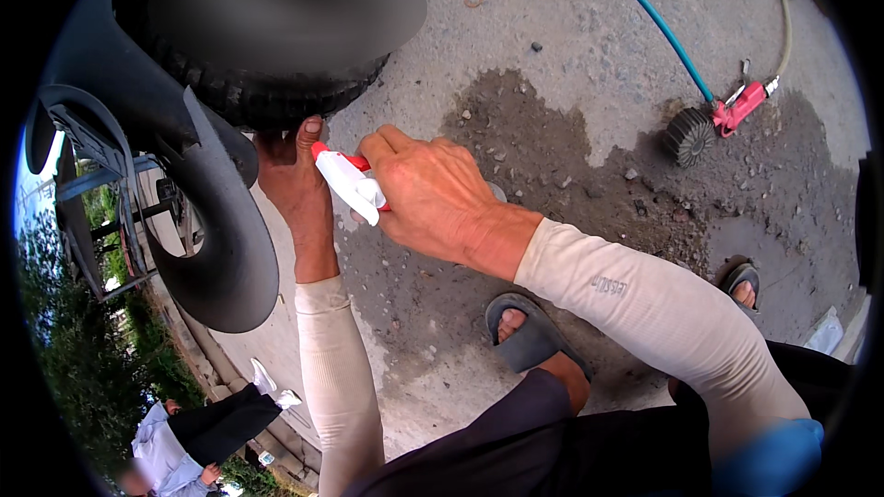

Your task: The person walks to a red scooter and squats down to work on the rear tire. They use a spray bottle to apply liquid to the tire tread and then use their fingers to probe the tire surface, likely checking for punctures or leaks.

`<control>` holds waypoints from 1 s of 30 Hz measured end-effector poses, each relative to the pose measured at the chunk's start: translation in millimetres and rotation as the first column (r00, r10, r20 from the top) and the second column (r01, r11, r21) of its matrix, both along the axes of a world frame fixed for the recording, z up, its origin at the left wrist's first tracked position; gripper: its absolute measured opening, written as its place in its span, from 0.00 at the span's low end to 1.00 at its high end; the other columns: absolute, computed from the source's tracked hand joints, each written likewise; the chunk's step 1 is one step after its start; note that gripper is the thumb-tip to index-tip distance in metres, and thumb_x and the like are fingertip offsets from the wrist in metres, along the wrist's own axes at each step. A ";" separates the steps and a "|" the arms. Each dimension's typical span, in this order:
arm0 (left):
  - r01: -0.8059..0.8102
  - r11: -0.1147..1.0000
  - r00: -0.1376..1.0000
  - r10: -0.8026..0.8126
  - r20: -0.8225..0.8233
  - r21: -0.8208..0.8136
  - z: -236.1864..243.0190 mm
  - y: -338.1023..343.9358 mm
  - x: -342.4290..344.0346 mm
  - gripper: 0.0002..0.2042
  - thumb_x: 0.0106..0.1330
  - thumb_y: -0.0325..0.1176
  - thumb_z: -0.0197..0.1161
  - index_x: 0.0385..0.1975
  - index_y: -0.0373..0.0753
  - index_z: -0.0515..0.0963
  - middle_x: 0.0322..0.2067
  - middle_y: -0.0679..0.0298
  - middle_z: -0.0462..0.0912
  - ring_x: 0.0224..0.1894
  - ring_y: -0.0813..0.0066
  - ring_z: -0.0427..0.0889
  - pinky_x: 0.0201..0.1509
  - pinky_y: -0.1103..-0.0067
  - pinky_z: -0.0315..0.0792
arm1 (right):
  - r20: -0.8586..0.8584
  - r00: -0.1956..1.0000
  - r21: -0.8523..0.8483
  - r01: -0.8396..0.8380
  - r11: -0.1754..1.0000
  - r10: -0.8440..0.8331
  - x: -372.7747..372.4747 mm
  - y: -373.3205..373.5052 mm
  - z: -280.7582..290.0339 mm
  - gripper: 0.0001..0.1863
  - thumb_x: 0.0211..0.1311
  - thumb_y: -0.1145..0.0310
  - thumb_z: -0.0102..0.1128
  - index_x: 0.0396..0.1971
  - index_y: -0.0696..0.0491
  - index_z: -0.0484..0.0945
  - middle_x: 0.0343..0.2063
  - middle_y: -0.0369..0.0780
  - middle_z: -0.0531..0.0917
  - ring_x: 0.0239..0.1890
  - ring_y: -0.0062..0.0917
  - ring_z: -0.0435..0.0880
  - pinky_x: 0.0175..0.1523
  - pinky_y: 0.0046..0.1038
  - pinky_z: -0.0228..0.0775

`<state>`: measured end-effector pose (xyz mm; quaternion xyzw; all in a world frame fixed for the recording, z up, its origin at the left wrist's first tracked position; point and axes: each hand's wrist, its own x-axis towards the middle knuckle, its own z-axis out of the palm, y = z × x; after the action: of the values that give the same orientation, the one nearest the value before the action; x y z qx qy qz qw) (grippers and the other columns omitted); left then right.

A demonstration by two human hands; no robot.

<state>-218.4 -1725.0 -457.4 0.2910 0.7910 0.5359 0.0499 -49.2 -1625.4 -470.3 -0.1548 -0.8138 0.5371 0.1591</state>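
A spray bottle is in my right hand (433, 189), and its white and red trigger head (353, 186) points toward the wheel. The fingers wrap around its neck and hide most of the bottle below. My left hand (299, 175) reaches up against the lower edge of a black, knobby tire (267, 97). Its thumb lies near the tread, while the other fingers are mostly hidden beside the tire. The spray nozzle sits just right of that thumb. Much of the wheel's face is blurred.
A black mudguard (226, 248) curves down left of my left arm. On wet, gritty ground (552, 156) at right lies a red air tool (737, 110) with a blue-green hose (645, 5), beside a round, ribbed dark part (691, 136). A person (198, 433) is at lower left.
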 end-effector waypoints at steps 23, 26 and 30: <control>0.027 0.999 0.999 -0.026 0.022 -0.038 -3.0 -19.1 -10.6 0.26 0.74 0.35 0.71 0.66 0.28 0.72 0.58 0.57 0.82 0.58 0.70 0.81 0.66 0.75 0.73 | 0.016 1.000 -0.007 -0.011 1.000 0.011 2.0 -1.9 -0.2 0.19 0.56 0.70 0.75 0.44 0.61 0.79 0.41 0.48 0.84 0.40 0.44 0.90 0.50 0.45 0.79; 0.042 0.999 0.998 -0.042 0.051 -0.001 -6.5 -20.5 -10.4 0.27 0.72 0.30 0.72 0.67 0.28 0.70 0.61 0.56 0.81 0.60 0.68 0.81 0.67 0.75 0.73 | 0.055 0.997 -0.028 -0.047 0.998 0.049 3.1 1.8 4.9 0.19 0.56 0.70 0.75 0.44 0.61 0.79 0.41 0.48 0.84 0.40 0.44 0.90 0.49 0.45 0.79; 0.061 0.998 0.993 -0.064 0.095 0.029 -7.4 -18.4 -4.9 0.29 0.70 0.26 0.73 0.68 0.29 0.69 0.62 0.55 0.80 0.61 0.67 0.81 0.66 0.74 0.74 | -0.031 1.000 -0.003 -0.006 1.000 0.005 2.7 -0.3 -1.2 0.19 0.57 0.69 0.75 0.44 0.61 0.79 0.41 0.49 0.84 0.39 0.43 0.90 0.49 0.43 0.79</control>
<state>-223.3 -1743.4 -464.9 0.2901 0.7710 0.5579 0.1006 -46.5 -1625.7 -471.5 -0.1446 -0.8108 0.5411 0.1698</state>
